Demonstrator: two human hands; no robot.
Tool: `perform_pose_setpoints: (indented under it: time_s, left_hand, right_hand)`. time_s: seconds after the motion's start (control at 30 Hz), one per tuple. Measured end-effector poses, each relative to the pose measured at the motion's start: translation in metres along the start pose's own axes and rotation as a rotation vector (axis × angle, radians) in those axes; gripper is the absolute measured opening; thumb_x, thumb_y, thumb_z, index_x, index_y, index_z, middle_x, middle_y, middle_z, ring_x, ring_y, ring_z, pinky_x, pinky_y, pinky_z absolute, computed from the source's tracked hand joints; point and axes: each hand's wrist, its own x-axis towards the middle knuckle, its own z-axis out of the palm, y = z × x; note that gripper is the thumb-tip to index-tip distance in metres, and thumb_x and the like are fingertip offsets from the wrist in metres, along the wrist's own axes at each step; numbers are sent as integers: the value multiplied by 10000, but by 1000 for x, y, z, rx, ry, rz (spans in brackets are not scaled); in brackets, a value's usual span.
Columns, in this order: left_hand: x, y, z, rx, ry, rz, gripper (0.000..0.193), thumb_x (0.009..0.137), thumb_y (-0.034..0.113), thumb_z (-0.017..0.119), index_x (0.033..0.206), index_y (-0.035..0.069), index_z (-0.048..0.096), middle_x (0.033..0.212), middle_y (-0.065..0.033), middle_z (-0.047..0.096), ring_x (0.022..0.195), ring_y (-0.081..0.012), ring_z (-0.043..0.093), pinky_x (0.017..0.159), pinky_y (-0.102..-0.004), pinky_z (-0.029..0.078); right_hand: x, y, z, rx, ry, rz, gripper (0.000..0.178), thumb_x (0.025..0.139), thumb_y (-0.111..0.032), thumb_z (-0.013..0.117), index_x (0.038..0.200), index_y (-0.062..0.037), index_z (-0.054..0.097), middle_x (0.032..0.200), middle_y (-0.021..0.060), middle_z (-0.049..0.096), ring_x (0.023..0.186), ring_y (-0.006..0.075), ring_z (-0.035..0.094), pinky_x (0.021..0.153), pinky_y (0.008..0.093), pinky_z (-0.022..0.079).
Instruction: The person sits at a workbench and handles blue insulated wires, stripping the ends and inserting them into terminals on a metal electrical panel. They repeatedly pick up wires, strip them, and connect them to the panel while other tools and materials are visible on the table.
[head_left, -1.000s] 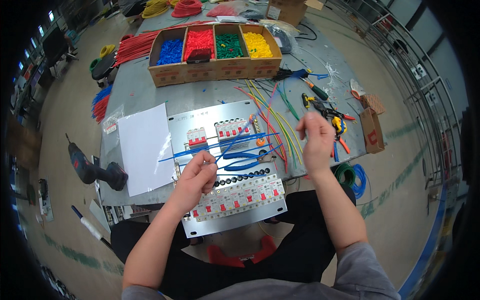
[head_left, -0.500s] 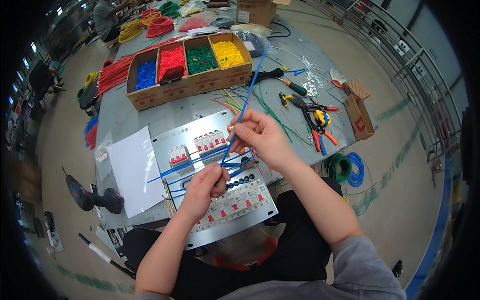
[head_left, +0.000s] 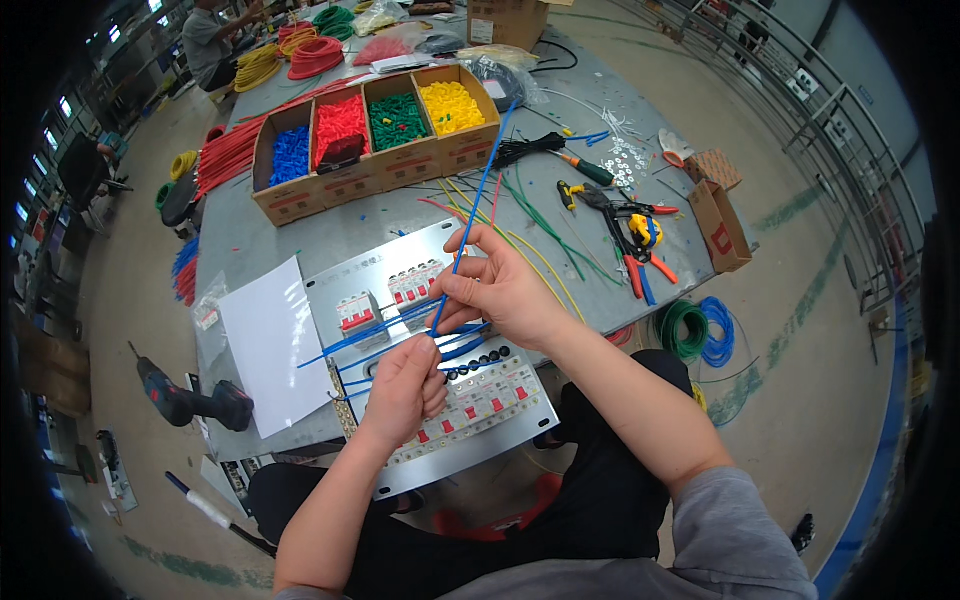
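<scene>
A blue wire (head_left: 487, 178) slants up and away from my hands over the table. My right hand (head_left: 497, 292) pinches it between thumb and fingers. Just below and to the left, my left hand (head_left: 404, 388) is closed on the wire's lower end, which its fingers hide. Both hands are above a metal mounting plate (head_left: 478, 452) that rests partly over the table's near edge. On the plate sit a small circuit breaker (head_left: 357, 314), a group of breakers (head_left: 416, 285) partly behind my right hand, and a near row of breakers (head_left: 497, 397). Other blue wires (head_left: 345, 346) run across it.
A divided cardboard box (head_left: 375, 172) holds blue, red, green and yellow caps beyond the plate. White paper (head_left: 270, 345) and a cordless drill (head_left: 190, 393) lie left. Pliers (head_left: 612, 215) and a screwdriver (head_left: 590, 170) lie right. Wire coils (head_left: 682, 333) are on the floor. Another person (head_left: 210, 45) sits far left.
My right hand has slid down and left, closer to my left hand, with its fingers spread more around the wire. The wire's far end has shifted slightly left and lower.
</scene>
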Motion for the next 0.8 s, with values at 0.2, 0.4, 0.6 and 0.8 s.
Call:
perform_pose_setpoints:
  time_s: [0.2, 0.4, 0.6, 0.8]
  left_hand:
    - [2, -1, 0, 28, 45, 29, 371, 1108, 392, 479, 853, 130, 414, 543, 41, 263, 421, -81, 210, 422, -282, 184]
    - [1, -8, 0, 565, 214, 233, 341, 1107, 312, 495, 844, 97, 472, 608, 17, 403, 520, -75, 353, 486, -275, 296]
    - [-2, -9, -4, 842, 238, 349, 357, 1100, 271, 485, 819, 54, 530, 655, 10, 462, 609, -71, 396, 551, -276, 321]
    - [1, -9, -10, 707, 176, 322, 378, 1099, 272, 472, 793, 55, 515, 637, 31, 447, 578, -62, 377, 533, -261, 299]
  right_hand:
    - [6, 6, 4, -34, 49, -86, 358, 986, -44, 671, 1239, -89, 422, 1045, 168, 703, 847, 298, 765, 724, 382, 668]
    - [6, -6, -3, -23, 33, -32, 235, 1044, -106, 594, 1229, -60, 457, 1024, 174, 709, 859, 302, 770, 746, 376, 665]
    - [7, -3, -11, -34, 62, -47, 167, 1089, -161, 524, 1192, -34, 492, 982, 164, 713, 855, 296, 773, 726, 365, 661]
    - [8, 2, -12, -79, 105, -168, 163, 1088, -178, 532, 1153, -31, 503, 960, 160, 711, 820, 287, 771, 702, 367, 661]
